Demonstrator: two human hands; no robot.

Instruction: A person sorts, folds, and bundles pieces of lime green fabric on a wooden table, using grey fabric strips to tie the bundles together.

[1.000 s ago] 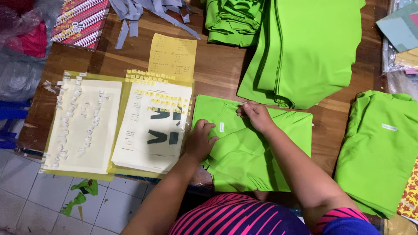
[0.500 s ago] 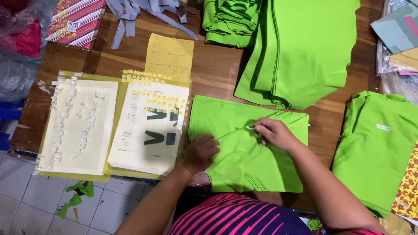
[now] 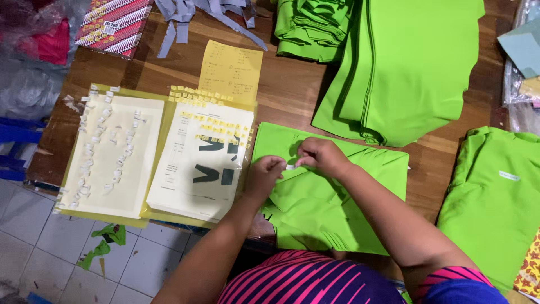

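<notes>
Two hands, the left hand (image 3: 264, 174) and the right hand (image 3: 320, 157), meet over one folded green garment (image 3: 337, 202) on a wooden surface (image 3: 292, 90). Three more green fabric stacks lie around it: (image 3: 306, 25), (image 3: 410, 67), (image 3: 495, 202). Two cream label sheets (image 3: 112, 157) (image 3: 202, 169) and one yellow paper (image 3: 230, 70) lie alongside.

This looks like a small garment workshop. Stacks of folded bright green cloth (image 3: 405, 67) crowd the far right of a wooden counter (image 3: 292, 84), sheets of small peel-off labels (image 3: 107, 152) lie at the left, grey fabric strips (image 3: 185, 22) sit at the far edge, and green scraps (image 3: 104, 242) litter the tiled floor (image 3: 34, 247).
</notes>
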